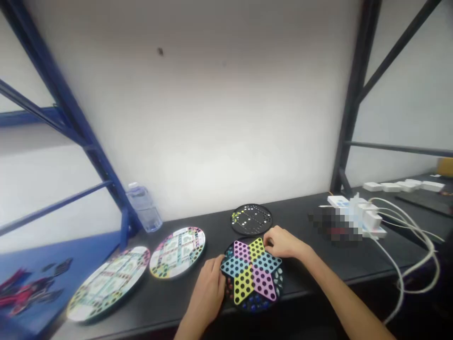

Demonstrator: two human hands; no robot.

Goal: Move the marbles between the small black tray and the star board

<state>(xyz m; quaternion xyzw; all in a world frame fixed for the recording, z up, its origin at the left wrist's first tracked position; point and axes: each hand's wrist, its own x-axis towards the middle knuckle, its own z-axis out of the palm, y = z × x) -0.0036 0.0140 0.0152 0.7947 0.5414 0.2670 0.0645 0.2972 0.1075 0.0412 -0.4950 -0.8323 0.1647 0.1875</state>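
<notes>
A Chinese checkers board (250, 270) with a yellow, pink and blue star full of dark holes lies before me on the black table. Around the star, its round black rim compartments hold marbles, among them blue marbles (255, 302), reddish ones at the lower left and pale ones at the right. My left hand (209, 284) grips the board's left edge, its fingers close together. At the upper right side of the board is my right hand (282, 243), fingers curled and closed, fingertips down by the rim. Whatever those fingers pinch is hidden.
Behind the board lies a round black game board (251, 219). Two oval-looking printed boards, one nearer (109, 283) and one farther (178, 252), lie left. A plastic bottle (144, 208) stands by the blue frame (95, 151). White cables (421, 226) and plugs (370, 217) occupy the right.
</notes>
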